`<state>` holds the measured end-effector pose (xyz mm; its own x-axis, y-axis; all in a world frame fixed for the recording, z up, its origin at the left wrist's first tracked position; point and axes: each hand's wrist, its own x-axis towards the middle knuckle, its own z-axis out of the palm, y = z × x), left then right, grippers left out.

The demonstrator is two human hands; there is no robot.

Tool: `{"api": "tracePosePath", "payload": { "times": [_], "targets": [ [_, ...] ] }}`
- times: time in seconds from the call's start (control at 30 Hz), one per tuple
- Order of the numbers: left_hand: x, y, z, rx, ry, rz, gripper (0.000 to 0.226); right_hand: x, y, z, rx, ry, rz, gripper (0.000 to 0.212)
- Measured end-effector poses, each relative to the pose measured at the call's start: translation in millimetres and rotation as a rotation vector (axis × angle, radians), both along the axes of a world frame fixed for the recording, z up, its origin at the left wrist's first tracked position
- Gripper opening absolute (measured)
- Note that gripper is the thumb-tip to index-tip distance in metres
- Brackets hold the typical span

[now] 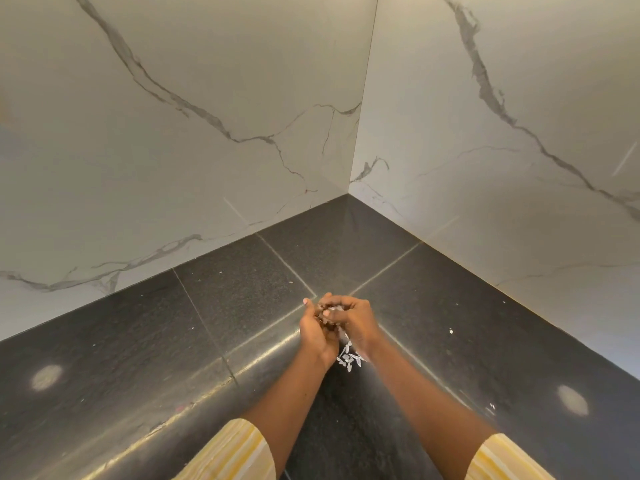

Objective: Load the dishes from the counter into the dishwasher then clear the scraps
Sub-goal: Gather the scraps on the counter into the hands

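Both hands meet over the corner of a dark speckled counter [242, 292]. My left hand [317, 329] is cupped with its fingers curled round a small heap of pale scraps [333, 309]. My right hand [349, 317] lies against it from the right, fingers curled over the same scraps. More white scraps [348, 358] show just below the wrists, loose in a small cluster; whether they are falling or lying on the counter I cannot tell. No dishes or dishwasher are in view.
White marble-patterned walls [207, 133] close the counter at the back and on the right, meeting in a corner. Tiny crumbs [451, 330] dot the dark surface. The rounded front edge of the counter [214, 389] runs diagonally at lower left.
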<state>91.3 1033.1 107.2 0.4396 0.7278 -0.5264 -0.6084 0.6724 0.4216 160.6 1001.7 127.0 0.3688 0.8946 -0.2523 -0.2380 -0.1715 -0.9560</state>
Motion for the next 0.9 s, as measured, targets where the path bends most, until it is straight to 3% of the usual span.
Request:
{"api": "tracePosePath", "payload": {
  "times": [0.13,0.27,0.33,0.4,0.5,0.57,0.73,0.83,0.9],
  "targets": [
    [0.6,-2.0,-0.4,-0.127,-0.160,0.075,0.043,-21.5,0.7,0.0,0.024,0.021,-0.085,0.017],
    [-5.2,1.3,-0.1,-0.170,-0.256,0.104,0.042,-24.9,0.7,-6.9,0.091,-0.070,0.008,0.032],
    [-10.3,6.0,0.5,-0.163,-0.226,0.123,0.042,-17.1,-3.1,-3.0,0.144,-0.057,-0.081,0.037],
    [-16.6,10.3,-0.7,-0.151,-0.221,0.135,0.041,-4.7,-9.8,2.7,0.122,-0.196,-0.257,0.034],
    [-28.6,12.2,-2.3,-0.161,-0.261,0.167,0.041,15.2,-29.0,-12.1,-0.155,-0.645,-0.394,0.031],
    [-36.6,13.1,-2.9,-0.165,-0.271,0.192,0.042,20.4,-45.6,-30.7,-0.306,-0.835,-0.344,0.042],
    [-52.1,16.7,-5.9,-0.149,-0.265,0.252,0.043,-5.6,-59.0,-55.4,-0.412,-1.245,0.063,0.109],
    [-56.3,19.7,-5.5,-0.133,-0.262,0.272,0.043,-25.1,-41.3,-51.8,-0.379,-1.303,0.269,0.114],
    [-59.0,22.7,-4.8,-0.125,-0.257,0.291,0.043,-37.8,-27.9,-54.2,-0.338,-1.378,0.324,0.094]
  ]
}}
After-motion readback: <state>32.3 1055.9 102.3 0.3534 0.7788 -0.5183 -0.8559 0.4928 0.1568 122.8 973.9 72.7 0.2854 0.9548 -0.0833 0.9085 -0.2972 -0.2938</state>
